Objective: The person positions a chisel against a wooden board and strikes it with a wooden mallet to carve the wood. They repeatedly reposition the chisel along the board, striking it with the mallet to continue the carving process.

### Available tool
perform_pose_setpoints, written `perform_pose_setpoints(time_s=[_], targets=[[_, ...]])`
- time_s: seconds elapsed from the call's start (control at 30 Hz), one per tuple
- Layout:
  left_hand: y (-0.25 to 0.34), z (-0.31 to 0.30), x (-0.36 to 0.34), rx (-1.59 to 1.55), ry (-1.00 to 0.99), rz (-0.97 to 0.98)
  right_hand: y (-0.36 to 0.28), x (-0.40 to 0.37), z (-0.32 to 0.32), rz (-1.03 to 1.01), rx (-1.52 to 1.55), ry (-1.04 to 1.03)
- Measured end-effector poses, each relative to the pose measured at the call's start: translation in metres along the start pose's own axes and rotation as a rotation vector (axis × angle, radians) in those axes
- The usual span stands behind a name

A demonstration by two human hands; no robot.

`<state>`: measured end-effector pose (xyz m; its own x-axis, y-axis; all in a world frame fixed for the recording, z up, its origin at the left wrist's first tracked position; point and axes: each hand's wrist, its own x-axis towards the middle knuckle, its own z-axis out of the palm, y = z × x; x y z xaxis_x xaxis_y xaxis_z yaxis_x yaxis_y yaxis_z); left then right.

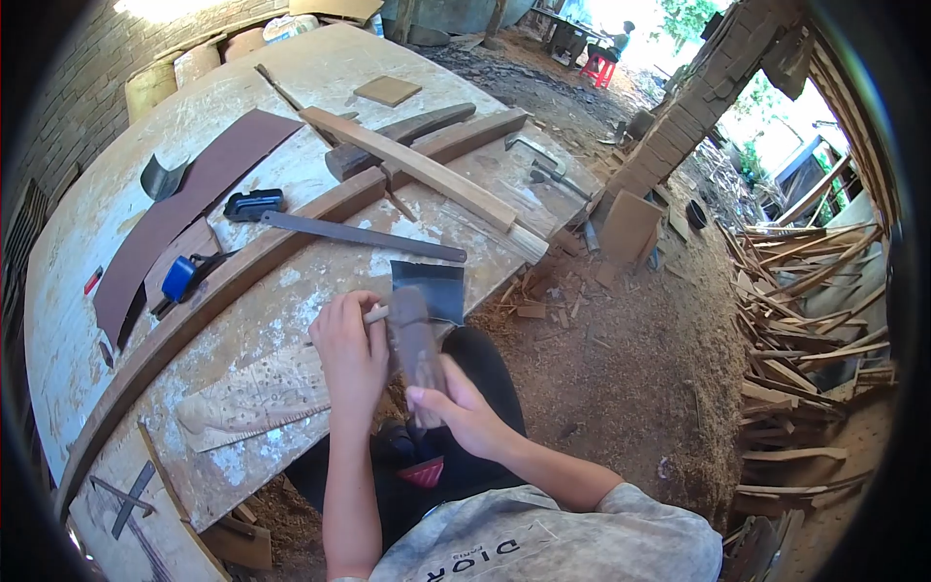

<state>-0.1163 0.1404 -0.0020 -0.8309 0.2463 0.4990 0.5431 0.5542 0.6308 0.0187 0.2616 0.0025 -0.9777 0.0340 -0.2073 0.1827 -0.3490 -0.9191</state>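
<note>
At the table's near edge, my left hand [349, 339] is closed around a thin light wooden stick [376, 314]. My right hand [456, 407] grips the lower end of a brown wooden block [415, 339], which is blurred and lies across the stick's right end. Whether the two pieces touch is unclear. Just beyond the block, a dark sheet [429, 287] rests on the table edge. A long flat metal blade [364, 236] with a black handle [254, 205] lies past my left hand. Left of that hand is a pale, spotted wooden board [254, 400].
The worn table [301, 78] bears a long curved beam [218, 291], a crossing wooden bar [417, 167], a brown strip [194, 218], a blue tool [178, 279] and a clamp [548, 165]. Wood scraps [805, 369] are piled right. A person [622, 41] sits far off.
</note>
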Motion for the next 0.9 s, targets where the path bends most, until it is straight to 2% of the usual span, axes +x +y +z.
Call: perform_pose_setpoints(time_s=[0.17,0.27,0.37,0.47,0.6,0.73,0.9], targets=[[-0.003,0.001,0.000,0.016,-0.010,-0.012,-0.011,-0.003,-0.003,-0.042,0.024,0.069],[-0.001,-0.002,-0.002,0.016,-0.006,-0.020,-0.012,-0.001,-0.008,-0.223,0.059,0.155],[0.001,-0.003,0.000,0.002,-0.003,-0.020,-0.008,0.000,0.006,-0.397,0.077,0.357],[0.000,-0.002,0.000,-0.016,-0.024,-0.025,0.002,-0.001,0.009,-0.314,0.086,0.257],[-0.003,-0.005,0.001,0.009,-0.015,-0.015,0.004,-0.004,0.002,-0.027,-0.048,0.079],[-0.007,-0.001,-0.004,-0.016,0.016,-0.021,-0.006,0.000,0.004,-0.157,-0.042,0.191],[-0.010,-0.003,-0.004,-0.106,0.017,-0.026,-0.011,0.002,-0.002,-0.224,-0.061,0.213]])
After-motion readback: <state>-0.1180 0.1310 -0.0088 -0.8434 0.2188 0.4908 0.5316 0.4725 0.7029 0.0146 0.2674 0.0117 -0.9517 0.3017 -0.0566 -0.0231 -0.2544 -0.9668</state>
